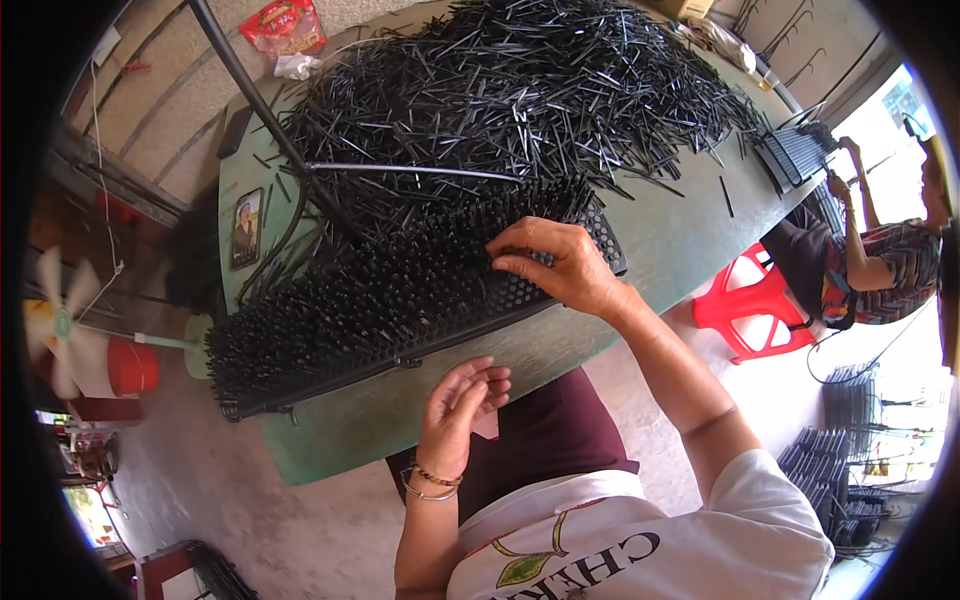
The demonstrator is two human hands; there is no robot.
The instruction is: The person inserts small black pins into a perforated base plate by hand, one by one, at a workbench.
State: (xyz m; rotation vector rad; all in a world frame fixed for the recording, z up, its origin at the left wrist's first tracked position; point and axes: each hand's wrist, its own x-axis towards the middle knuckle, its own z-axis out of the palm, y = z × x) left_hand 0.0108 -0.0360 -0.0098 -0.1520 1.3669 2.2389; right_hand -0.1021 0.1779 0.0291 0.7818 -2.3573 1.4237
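Mostly hidden board (606, 238), black strips (385, 290), hands (568, 262), pinch unclear

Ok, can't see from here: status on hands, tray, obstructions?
Right hand pinched over perforated tray, grip contents unclear. Left hand loosely curled, nearer body. Tray mostly packed with upright black sticks, bare holes at right. Slanting black pole, clear of hands.

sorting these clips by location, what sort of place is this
Probably a small hand assembly workshop: loose black strips lie heaped on the green table, a perforated black board is mostly filled with upright black pieces, and another person is busy with a dark panel.
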